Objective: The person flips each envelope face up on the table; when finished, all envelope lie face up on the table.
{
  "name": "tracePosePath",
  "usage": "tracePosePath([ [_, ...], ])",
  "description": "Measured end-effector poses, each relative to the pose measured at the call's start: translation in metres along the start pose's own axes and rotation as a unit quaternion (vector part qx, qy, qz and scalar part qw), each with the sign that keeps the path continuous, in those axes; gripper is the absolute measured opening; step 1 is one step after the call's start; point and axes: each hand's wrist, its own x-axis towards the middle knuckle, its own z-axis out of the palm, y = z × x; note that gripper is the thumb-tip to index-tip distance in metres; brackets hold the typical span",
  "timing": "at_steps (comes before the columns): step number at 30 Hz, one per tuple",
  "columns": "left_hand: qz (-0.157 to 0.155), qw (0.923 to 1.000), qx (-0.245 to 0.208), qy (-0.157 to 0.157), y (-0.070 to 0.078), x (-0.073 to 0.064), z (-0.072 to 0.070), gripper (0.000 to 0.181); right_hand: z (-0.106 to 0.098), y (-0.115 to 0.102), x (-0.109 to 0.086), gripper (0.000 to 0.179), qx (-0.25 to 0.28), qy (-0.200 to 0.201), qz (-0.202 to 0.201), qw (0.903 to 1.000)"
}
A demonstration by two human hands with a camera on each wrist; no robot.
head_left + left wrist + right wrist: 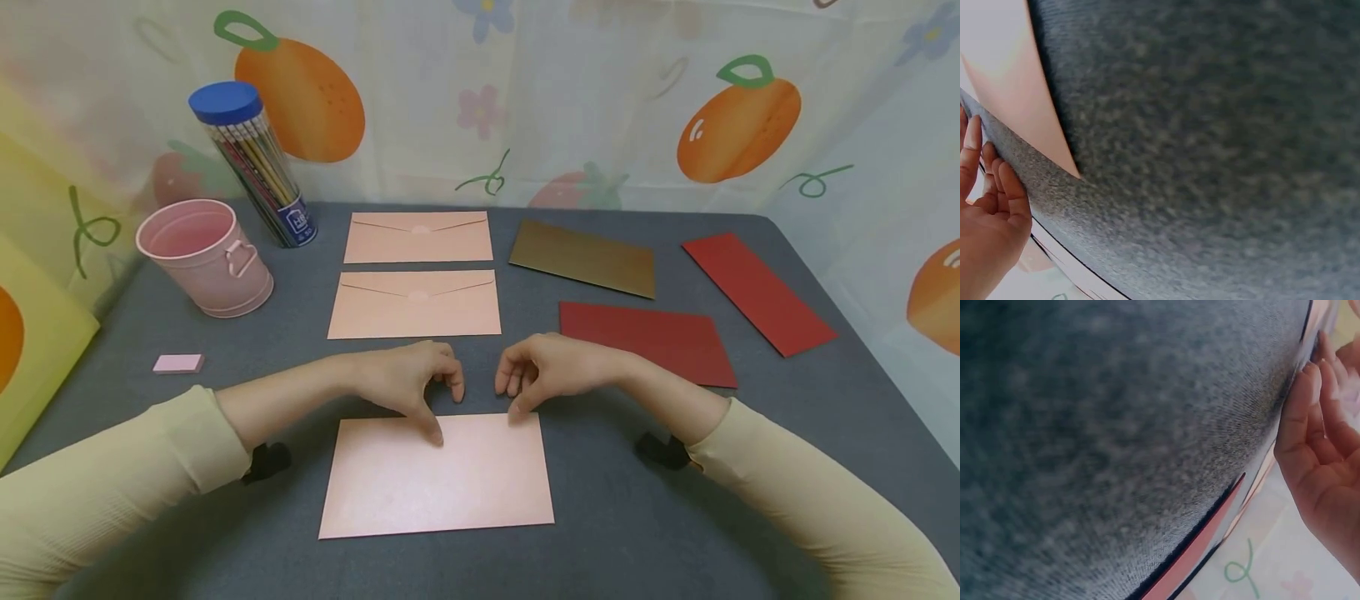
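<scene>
Released, with loosely bent fingers, left hand (411,377) and right hand (551,371) meet the far edge of a pink paper (442,492), thumbs over it; whether they press is unclear. It lies flat on the near middle of the worktop (637,550). Beyond it, an eraser (178,364) sits toward the left edge, and a dark red card (648,343) right of centre. A brighter red card (759,293) slants near the right edge. Farther, a lower envelope (416,308) and upper envelope (420,242), both pink, line up toward the far edge, a gold card (585,258) to their right. Near the far left corner stand a pink bucket (228,283) and a pencil tub (258,167).
</scene>
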Motion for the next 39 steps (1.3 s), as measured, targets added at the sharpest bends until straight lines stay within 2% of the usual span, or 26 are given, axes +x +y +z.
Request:
tracePosePath([
  [9,-0.024,0.9989,0.036,-0.021,0.006,-0.003,0.003,0.051,0.009,0.001,-0.002,0.044,-0.098,-0.001,-0.028,0.9948],
  [17,-0.01,0.9964,0.084,0.002,0.009,-0.006,0.008,0.049,0.014,-0.001,-0.001,0.046,-0.165,0.01,-0.052,0.9849],
  [22,-0.006,0.996,0.089,0.01,0.01,-0.008,0.01,0.046,0.019,-0.002,-0.001,0.042,-0.195,0.011,-0.056,0.9792],
  [31,0.002,0.9956,0.092,0.017,0.01,-0.008,0.011,0.042,0.021,-0.002,-0.001,0.039,-0.205,0.023,-0.054,0.977],
  [39,0.001,0.9961,0.085,0.022,0.011,-0.008,0.01,0.042,0.019,0.001,-0.002,0.035,-0.161,0.022,-0.062,0.9848],
])
